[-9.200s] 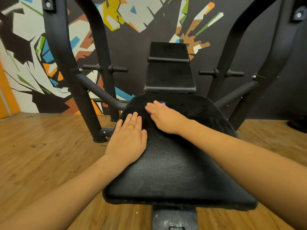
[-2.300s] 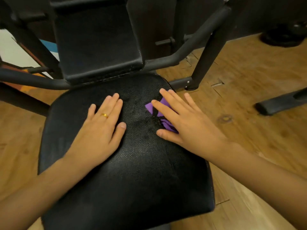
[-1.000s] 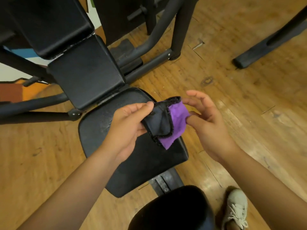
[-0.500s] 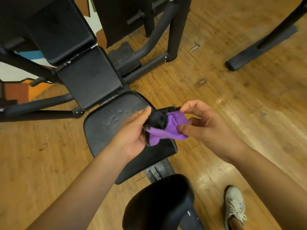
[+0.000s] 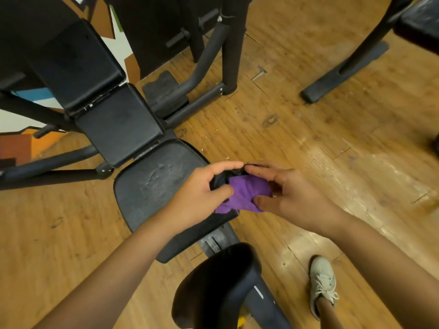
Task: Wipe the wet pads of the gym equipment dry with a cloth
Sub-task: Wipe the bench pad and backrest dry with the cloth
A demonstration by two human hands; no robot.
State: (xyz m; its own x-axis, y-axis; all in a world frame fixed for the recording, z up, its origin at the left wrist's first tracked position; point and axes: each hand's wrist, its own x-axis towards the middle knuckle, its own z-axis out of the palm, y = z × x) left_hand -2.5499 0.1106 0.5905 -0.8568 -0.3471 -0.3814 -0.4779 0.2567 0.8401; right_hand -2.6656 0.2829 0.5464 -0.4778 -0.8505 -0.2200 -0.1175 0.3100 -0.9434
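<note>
Folding purple-and-black cloth [image 5: 247, 193], pinched between your left hand [image 5: 199, 198] and right hand [image 5: 292, 198]; next, likely press it onto black vinyl seat pad [image 5: 152, 186].

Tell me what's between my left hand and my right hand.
In the head view, a bunched purple-and-black cloth lies between the left hand and right hand; both pinch it.

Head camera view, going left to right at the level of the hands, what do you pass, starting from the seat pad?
seat pad → left hand → purple cloth → right hand → wooden floor
</note>
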